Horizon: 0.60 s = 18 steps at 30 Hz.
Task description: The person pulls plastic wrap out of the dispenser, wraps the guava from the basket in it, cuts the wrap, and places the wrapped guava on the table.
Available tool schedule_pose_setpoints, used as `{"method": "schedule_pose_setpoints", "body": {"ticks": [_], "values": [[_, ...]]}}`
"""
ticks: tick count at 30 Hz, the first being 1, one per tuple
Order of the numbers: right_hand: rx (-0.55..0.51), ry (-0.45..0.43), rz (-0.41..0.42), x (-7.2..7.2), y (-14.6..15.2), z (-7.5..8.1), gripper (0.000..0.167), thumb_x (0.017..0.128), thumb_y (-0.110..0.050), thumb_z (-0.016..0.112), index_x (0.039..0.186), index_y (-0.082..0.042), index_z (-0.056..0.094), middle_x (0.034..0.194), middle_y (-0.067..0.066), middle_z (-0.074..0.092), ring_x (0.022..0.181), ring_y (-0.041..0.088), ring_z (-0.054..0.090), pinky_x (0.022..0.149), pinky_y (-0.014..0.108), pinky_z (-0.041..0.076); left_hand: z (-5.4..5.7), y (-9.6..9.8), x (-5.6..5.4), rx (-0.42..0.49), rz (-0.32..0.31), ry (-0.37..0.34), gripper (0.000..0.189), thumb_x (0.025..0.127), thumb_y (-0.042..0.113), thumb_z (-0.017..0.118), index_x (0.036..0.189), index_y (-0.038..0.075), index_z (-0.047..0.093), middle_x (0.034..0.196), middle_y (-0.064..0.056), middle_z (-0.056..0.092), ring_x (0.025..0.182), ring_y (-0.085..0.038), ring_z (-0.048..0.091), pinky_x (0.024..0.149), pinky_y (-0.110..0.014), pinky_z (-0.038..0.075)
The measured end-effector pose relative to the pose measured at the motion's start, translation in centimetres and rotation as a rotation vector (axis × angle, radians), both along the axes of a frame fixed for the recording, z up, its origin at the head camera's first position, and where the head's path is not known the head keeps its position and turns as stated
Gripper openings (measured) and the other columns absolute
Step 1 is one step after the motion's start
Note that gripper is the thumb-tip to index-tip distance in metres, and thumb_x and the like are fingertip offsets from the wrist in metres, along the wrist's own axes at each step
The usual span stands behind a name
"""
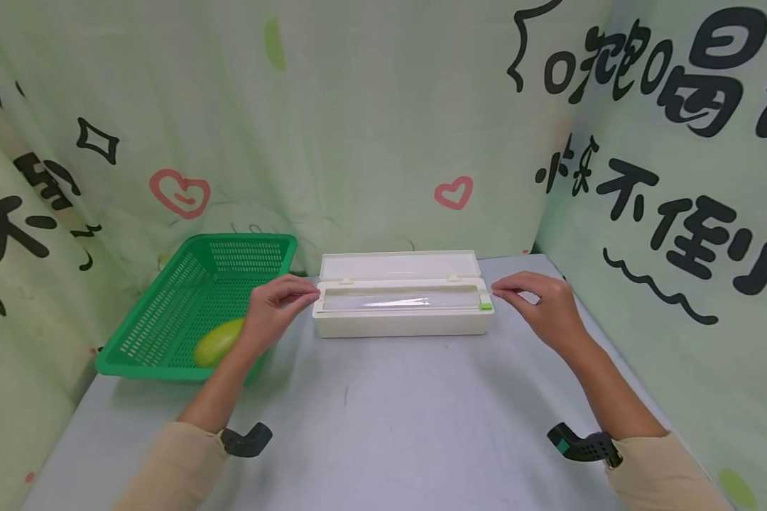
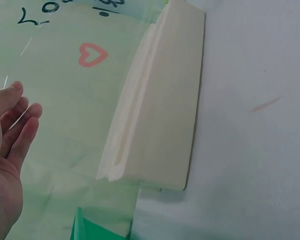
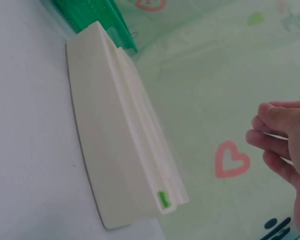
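A white cling film dispenser box point(image 1: 399, 325) stands on the table with its lid point(image 1: 399, 265) raised. Inside, a glossy roll of cling film point(image 1: 383, 301) shows, and a green slider point(image 1: 486, 306) sits at the box's right end. My left hand point(image 1: 275, 309) is by the box's left end, thumb and forefinger pinched together. Past the right end, my right hand point(image 1: 543, 309) pinches in the same way. Faint bright streaks of clear film point(image 2: 27, 46) run near the left fingertips in the left wrist view; most of the sheet is too transparent to trace.
A green plastic basket point(image 1: 147, 337) stands at the left, partly behind my left forearm, with a yellow-green oval fruit point(image 1: 219, 343) in it. Printed curtains point(image 1: 358, 142) close off the back and sides of the white table point(image 1: 383, 426).
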State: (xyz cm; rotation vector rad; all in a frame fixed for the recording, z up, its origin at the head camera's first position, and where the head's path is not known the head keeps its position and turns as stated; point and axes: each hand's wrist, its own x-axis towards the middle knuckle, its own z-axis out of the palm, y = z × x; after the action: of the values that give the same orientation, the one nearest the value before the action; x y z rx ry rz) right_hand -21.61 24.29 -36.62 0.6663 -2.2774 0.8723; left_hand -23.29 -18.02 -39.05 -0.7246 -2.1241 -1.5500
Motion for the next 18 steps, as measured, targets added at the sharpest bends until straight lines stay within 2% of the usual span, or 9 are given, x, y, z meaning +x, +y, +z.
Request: {"method": "schedule_pose_setpoints", "body": {"ticks": [4, 11, 18], "values": [[-0.002, 0.009, -0.012, 0.2, -0.1, 0.3, 0.025, 0.072, 0.008, 0.078, 0.093, -0.004, 0.076, 0.087, 0.009, 0.075, 0.083, -0.003, 0.065, 0.080, -0.002, 0.042, 0.3, 0.0, 0.0, -0.011, 0.009, 0.011, 0.008, 0.082, -0.001, 0.072, 0.090, -0.003, 0.074, 0.089, -0.018, 0.069, 0.085, 0.001, 0.065, 0.075, -0.014, 0.055], [-0.035, -0.026, 0.000, 0.7, -0.1, 0.7, 0.023, 0.073, 0.008, 0.077, 0.094, -0.003, 0.076, 0.088, 0.011, 0.075, 0.089, -0.021, 0.054, 0.081, -0.001, 0.043, 1.1, 0.0, 0.4, -0.015, 0.034, 0.004, 0.008, 0.083, 0.001, 0.072, 0.090, -0.002, 0.074, 0.090, -0.018, 0.070, 0.085, 0.002, 0.064, 0.075, -0.014, 0.055], [-0.112, -0.028, 0.066, 0.9, -0.3, 1.2, 0.023, 0.073, 0.012, 0.075, 0.093, 0.000, 0.075, 0.088, 0.014, 0.074, 0.088, -0.018, 0.057, 0.080, 0.002, 0.046, 1.4, 0.0, 0.6, 0.001, 0.029, 0.019, 0.009, 0.083, -0.002, 0.071, 0.091, -0.004, 0.074, 0.092, -0.020, 0.069, 0.086, 0.001, 0.064, 0.076, -0.016, 0.055]]}}
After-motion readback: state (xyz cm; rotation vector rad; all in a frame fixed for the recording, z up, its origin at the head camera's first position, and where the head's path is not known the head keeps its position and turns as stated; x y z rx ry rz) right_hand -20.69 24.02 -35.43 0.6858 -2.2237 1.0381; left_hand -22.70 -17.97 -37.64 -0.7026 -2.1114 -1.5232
